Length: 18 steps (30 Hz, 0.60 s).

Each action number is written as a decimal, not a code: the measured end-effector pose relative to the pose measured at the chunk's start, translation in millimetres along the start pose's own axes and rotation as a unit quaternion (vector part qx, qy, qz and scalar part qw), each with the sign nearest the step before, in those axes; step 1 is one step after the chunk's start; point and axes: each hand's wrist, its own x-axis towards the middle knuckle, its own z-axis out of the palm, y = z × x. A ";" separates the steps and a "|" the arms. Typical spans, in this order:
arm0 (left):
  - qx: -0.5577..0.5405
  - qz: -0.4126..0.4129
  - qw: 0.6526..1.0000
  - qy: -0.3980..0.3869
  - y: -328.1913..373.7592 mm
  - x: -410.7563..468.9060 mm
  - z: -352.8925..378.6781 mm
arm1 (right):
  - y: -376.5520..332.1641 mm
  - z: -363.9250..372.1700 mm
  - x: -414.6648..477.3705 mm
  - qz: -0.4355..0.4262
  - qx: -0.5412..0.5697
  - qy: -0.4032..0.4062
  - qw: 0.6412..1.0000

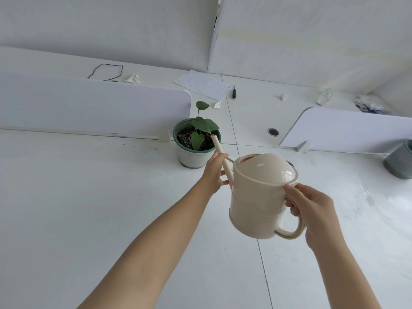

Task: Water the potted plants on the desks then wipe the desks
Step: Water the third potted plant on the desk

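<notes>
A cream watering can (256, 204) is held tilted above the white table (78, 197). Its handle (292, 233) is clasped by the right grip (312, 210), fingers curled round it. Its spout (219, 152) is pinched by the left grip (215, 172). The spout tip is held over the soil of the potted plant (197, 141), which stands on the table beside a divider panel (89, 108).

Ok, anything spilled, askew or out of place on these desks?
Yes. A wet, glossy patch on the white desktop at right, near the grey round pot, looks like spilled water. Crumpled white tissue and a skewed white paper sheet litter the far desks.
</notes>
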 end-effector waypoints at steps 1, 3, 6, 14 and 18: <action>0.001 -0.002 1.000 0.000 -0.3 -0.8 -1.1 | -0.3 0.7 -0.7 0.000 -0.002 -0.002 1.000; -0.003 -0.004 1.000 0.002 -2.3 -1.2 -5.8 | -0.8 3.0 -2.5 -0.001 -0.007 -0.010 1.000; -0.019 0.002 1.000 0.014 -8.6 -1.6 -17.4 | 1.4 6.9 -5.7 0.000 -0.016 -0.023 1.000; -0.028 0.015 0.998 0.060 -1.7 -13.2 -48.4 | -1.9 32.4 -15.5 0.010 -0.023 -0.068 0.997; -0.023 0.025 0.997 0.072 9.4 -15.3 -49.9 | -9.0 39.7 -18.4 0.000 -0.028 -0.082 0.996</action>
